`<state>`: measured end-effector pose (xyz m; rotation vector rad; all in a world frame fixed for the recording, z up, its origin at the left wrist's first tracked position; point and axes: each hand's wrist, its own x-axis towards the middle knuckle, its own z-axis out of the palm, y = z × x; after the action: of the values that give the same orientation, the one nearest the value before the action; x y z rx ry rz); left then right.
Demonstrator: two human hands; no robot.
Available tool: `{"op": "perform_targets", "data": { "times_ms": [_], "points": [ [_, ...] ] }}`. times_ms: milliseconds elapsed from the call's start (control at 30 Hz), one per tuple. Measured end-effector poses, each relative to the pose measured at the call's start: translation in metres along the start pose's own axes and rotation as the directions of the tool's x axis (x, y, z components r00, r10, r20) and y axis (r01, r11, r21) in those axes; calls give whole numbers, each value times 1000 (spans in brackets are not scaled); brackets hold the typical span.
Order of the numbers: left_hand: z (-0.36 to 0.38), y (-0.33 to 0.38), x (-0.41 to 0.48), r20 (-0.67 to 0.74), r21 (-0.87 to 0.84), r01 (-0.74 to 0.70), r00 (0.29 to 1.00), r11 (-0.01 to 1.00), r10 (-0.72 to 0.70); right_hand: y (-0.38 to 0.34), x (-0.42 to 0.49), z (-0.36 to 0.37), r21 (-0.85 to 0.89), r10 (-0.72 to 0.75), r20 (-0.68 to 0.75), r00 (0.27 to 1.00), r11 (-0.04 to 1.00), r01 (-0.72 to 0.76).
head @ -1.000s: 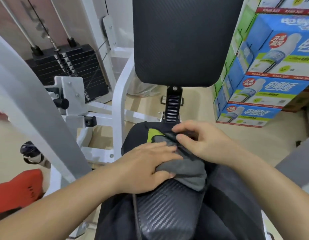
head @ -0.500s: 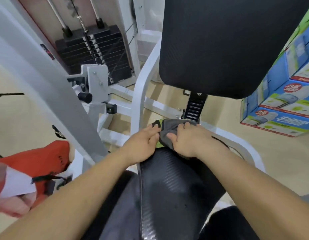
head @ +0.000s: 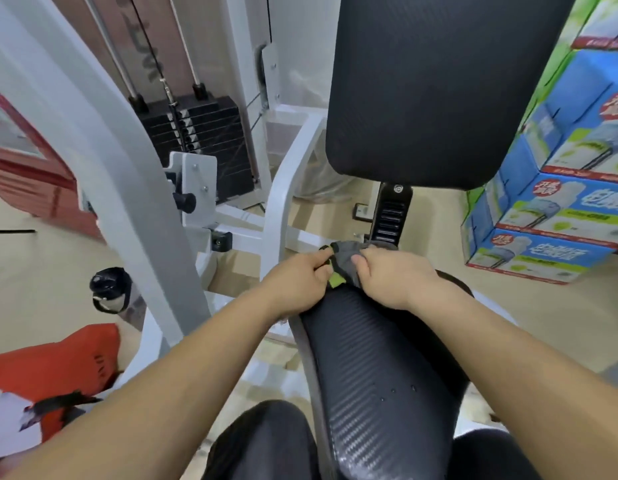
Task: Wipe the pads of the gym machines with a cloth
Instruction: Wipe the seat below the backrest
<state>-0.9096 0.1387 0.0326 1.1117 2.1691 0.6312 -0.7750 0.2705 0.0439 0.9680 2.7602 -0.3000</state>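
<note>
Both hands were out at the far end of the seat pad (head: 377, 368), w/ the cloth (head: 345, 263) bunched between them. The cloth, grey w/ a lime-green edge, sat right on the pad's far tip, just below the black adjuster post (head: 390, 216) that carried the back pad (head: 435, 84). The left hand (head: 293, 285) had its fingers curled in, thumb and fingertips pinching the cloth's left edge near the green bit. The right hand (head: 394, 275) was likewise curled and closed on the cloth's right side, knuckles up, fingertips pressing the fabric. So the cloth lay between the two hands, touching both, mostly hidden under the fingers. The forearms ran along either side of the seat pad, the left one off its left edge, the right one crossing above it. Back pad stood upright behind, well above the cloth. Off to the left: white machine frame (head: 283, 188), weight stack (head: 203, 133), a dark bottle (head: 110, 289) on the floor. To the right, blue and green boxes (head: 557, 216) stacked up.
</note>
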Motion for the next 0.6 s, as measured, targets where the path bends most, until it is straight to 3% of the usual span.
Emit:
{"op": "perform_targets", "data": {
  "times_ms": [133,333,500,600],
  "points": [
    [-5,-11,-39,-109,-171,-47,994,984,28,-16,-51,-10,3,11,7,1000,1000,-11],
    [-15,-22,-82,4,-359,-6,1000,933,8,-62,-119,-17,-67,-61,19,998,996,62],
    [-14,-35,-80,4,-407,33,999,913,-34,-74,-71,-14,24,-65,222,973,998,62],
    [-18,-29,-77,-97,-415,47,991,908,-96,-79,-10,-1,53,-21,179,984,999,12]
  ]
}}
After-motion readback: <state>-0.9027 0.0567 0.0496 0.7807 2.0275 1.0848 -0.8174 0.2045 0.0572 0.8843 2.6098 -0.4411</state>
